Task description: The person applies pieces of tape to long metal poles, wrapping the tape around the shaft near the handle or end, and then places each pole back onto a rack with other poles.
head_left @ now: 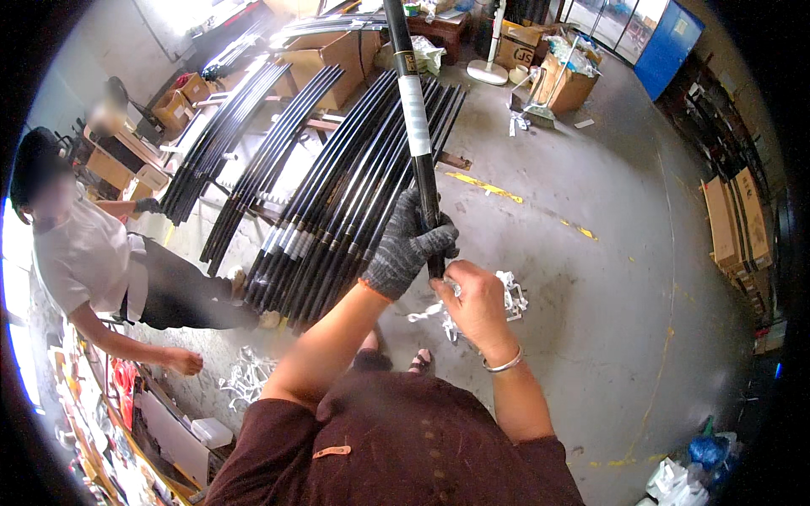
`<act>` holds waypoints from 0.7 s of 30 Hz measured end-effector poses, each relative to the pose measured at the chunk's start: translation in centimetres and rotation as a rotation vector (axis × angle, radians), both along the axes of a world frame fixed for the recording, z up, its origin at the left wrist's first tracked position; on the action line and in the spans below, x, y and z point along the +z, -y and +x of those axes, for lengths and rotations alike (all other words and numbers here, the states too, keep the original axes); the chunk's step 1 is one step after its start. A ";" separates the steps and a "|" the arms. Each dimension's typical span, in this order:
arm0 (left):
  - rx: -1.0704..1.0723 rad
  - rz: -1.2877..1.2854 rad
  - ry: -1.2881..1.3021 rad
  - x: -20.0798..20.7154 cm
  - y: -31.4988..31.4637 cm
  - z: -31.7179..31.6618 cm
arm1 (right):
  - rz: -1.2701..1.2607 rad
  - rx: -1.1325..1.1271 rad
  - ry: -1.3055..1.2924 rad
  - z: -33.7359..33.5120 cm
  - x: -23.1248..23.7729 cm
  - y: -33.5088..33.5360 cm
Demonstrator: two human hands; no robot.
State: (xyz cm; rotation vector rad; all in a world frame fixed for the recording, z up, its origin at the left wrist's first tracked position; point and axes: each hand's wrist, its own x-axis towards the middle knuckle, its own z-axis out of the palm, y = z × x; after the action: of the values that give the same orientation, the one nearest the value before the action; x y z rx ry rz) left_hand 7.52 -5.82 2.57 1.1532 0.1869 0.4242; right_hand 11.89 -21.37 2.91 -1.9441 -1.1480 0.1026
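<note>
A long black pole (427, 181) with a pale silvery-white band (413, 105) rises from my hands past the upper edge of the view. My left hand (405, 244), in a dark grey knit glove with an orange cuff, is closed round its lower part. Just below, my bare right hand (477, 304), a bangle on its wrist, has its thumb and curled fingers at the pole's bottom end. Whether anything small is between those fingers is hidden. Many similar black poles (337, 202) lie side by side on a rack to the left.
At the left stands a co-worker (84, 253), one gloved hand near the poles. White strip scraps (515, 295) lie on the grey floor (607, 337). Cardboard boxes (738, 221) stand at the right; a broom and dustpan (538, 110) are farther back.
</note>
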 end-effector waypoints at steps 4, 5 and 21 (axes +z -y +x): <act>-0.243 -0.022 -0.104 0.3 -1.8 -1.6 | 0.111 -0.018 -0.281 0.9 -2.8 -0.1; -0.298 -0.041 -0.121 -0.3 -2.3 -1.8 | 0.139 -0.035 -0.345 1.3 -3.9 -0.2; -0.396 -0.316 -0.081 -1.9 -3.9 -6.0 | -0.283 -0.426 0.105 8.4 -18.7 0.7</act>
State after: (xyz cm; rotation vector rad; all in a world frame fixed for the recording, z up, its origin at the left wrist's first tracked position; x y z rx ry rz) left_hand 1.51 -1.96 0.71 0.8681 0.0882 -0.0048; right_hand 20.29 -22.10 -15.82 -2.4309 -0.7910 -0.0697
